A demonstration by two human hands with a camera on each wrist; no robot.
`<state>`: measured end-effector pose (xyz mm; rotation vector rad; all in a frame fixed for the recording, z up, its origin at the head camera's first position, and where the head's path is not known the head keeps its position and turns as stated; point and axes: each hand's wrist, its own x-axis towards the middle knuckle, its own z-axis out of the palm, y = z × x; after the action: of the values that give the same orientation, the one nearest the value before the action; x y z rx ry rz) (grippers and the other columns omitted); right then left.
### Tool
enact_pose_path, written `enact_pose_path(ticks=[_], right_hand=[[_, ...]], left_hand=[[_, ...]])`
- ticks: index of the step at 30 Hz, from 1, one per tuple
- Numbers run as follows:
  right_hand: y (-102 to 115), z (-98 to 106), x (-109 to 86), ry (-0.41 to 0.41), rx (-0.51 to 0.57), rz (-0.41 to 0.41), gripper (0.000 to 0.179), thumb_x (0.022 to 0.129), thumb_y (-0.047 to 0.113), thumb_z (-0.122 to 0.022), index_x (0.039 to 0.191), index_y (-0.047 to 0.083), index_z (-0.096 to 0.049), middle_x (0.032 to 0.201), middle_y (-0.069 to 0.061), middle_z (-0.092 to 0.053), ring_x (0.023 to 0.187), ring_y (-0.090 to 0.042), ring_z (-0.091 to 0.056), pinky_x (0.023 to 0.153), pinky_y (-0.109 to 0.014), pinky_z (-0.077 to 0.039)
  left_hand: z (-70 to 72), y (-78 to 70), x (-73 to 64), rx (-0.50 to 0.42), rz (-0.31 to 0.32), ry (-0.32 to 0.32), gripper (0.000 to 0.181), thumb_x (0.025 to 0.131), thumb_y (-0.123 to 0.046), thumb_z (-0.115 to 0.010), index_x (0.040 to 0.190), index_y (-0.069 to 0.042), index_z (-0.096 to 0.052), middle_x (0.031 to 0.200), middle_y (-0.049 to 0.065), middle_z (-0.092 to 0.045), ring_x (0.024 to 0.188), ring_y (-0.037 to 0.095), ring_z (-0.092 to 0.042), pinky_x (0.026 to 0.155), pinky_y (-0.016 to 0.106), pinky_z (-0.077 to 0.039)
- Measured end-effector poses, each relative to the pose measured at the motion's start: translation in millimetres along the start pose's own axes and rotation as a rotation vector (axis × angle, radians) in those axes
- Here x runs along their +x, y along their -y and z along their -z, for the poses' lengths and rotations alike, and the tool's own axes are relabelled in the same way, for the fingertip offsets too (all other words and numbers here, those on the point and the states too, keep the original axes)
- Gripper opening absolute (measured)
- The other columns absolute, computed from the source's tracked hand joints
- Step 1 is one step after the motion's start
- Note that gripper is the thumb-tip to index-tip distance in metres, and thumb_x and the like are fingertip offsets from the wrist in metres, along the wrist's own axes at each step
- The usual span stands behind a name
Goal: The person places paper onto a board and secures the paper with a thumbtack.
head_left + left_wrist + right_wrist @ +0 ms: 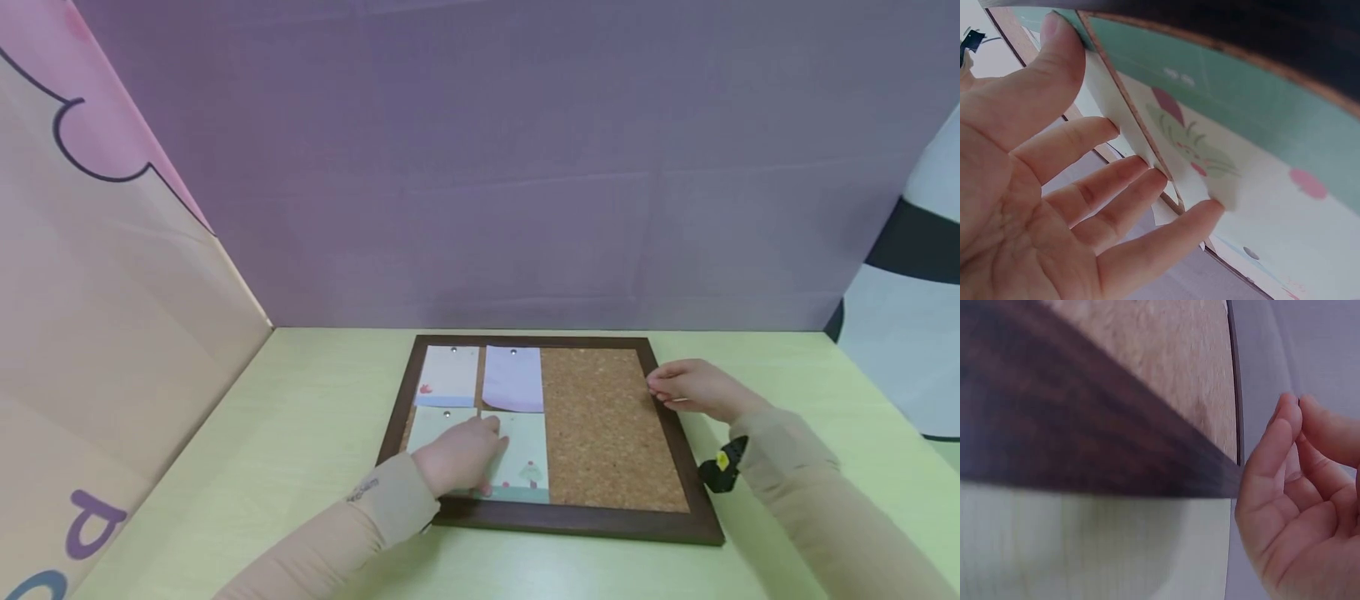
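A cork board (600, 433) in a dark wooden frame lies on the table with four-cornered paper sheets on its left half. My left hand (461, 454) spreads across the lower two sheets. Its fingertips (1215, 209) rest on the pale paper, bridging the gap between the lower-left sheet (1310, 237) and the lower-right sheet (525, 450), which bears a small tree. My right hand (701, 387) is over the frame's right edge. Its thumb and forefinger pinch a small pin (1299, 402), mostly hidden, with only a thin dark tip showing.
A white sheet (450, 375) and a lilac sheet (513, 379) hang along the board's top, each with a silver tack. Another tack (447, 414) sits on the lower-left sheet. Bare cork fills the right side. A purple cloth wall (465, 167) stands behind the table.
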<state>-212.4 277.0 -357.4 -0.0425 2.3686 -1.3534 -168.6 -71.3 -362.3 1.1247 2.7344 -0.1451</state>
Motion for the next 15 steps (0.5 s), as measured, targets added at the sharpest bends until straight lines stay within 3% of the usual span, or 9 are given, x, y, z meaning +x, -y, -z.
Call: enact_pose_path(ticks=[8, 15], right_hand=[[8, -13, 10.7, 0.006, 0.058, -0.013, 0.036, 0.098, 0.012, -0.047, 0.122, -0.014, -0.047, 0.098, -0.001, -0.061, 0.082, -0.007, -0.055, 0.078, -0.022, -0.053], [18, -26, 18.0, 0.017, 0.057, -0.013, 0.037, 0.098, 0.009, -0.048, 0.125, -0.015, -0.045, 0.105, -0.008, -0.061, 0.085, -0.007, -0.057, 0.079, -0.024, -0.054]], left_hand=[[-1.1, 1.8, 1.2, 0.011, -0.029, -0.025, 0.066, 0.058, -0.036, -0.084, 0.114, -0.007, -0.066, 0.096, 0.002, -0.057, 0.081, 0.011, -0.054, 0.081, 0.022, -0.051], [-0.7, 0.7, 1.4, -0.007, -0.021, -0.021, 0.066, 0.056, -0.035, -0.085, 0.114, -0.007, -0.066, 0.097, 0.002, -0.057, 0.081, 0.011, -0.054, 0.081, 0.021, -0.051]])
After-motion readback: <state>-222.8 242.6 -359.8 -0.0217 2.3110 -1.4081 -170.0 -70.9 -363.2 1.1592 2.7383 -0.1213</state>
